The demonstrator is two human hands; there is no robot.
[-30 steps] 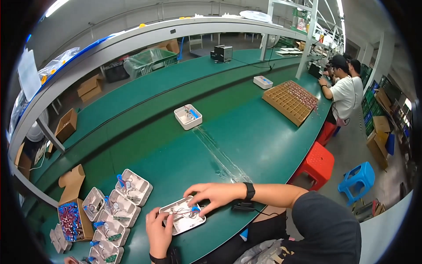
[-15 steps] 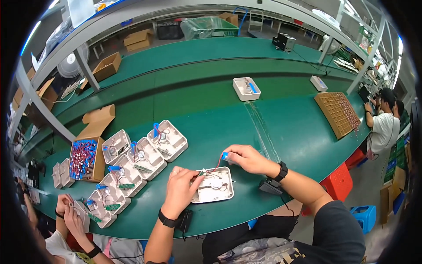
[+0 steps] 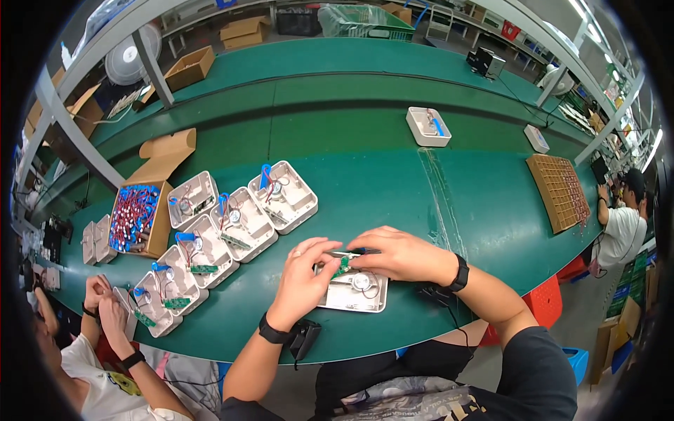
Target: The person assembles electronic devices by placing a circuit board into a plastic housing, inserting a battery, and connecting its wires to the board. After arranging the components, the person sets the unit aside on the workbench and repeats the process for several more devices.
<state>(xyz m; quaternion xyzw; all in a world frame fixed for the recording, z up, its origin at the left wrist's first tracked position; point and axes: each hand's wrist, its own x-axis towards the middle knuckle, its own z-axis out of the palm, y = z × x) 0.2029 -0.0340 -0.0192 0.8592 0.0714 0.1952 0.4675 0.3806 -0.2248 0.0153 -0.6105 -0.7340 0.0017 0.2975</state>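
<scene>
A shallow white plastic housing [image 3: 351,299] lies in front of me, with a round silver speaker [image 3: 361,281] and thin wires inside. My left hand [image 3: 302,282] is at its left side, thumb and fingers closed on a small green circuit board [image 3: 342,267] tilted over the housing. My right hand [image 3: 407,254] reaches over the far edge with its fingers bent inward, close to the left fingertips. Beneath those fingers only a dark bluish strip of the battery [image 3: 361,250] shows; the rest is covered.
Several white housings [image 3: 242,223] with boards, speakers and blue batteries stand at left. Beside them is a cardboard box [image 3: 160,228] of blue batteries. Another housing [image 3: 428,128] sits farther off, a divided cardboard tray [image 3: 554,189] at right. A co-worker's hands [image 3: 105,309] work at lower left.
My right hand has moved left with the blue battery, from beside the housing to over its far edge. Both hands are now close together. The whole view has shifted slightly.
</scene>
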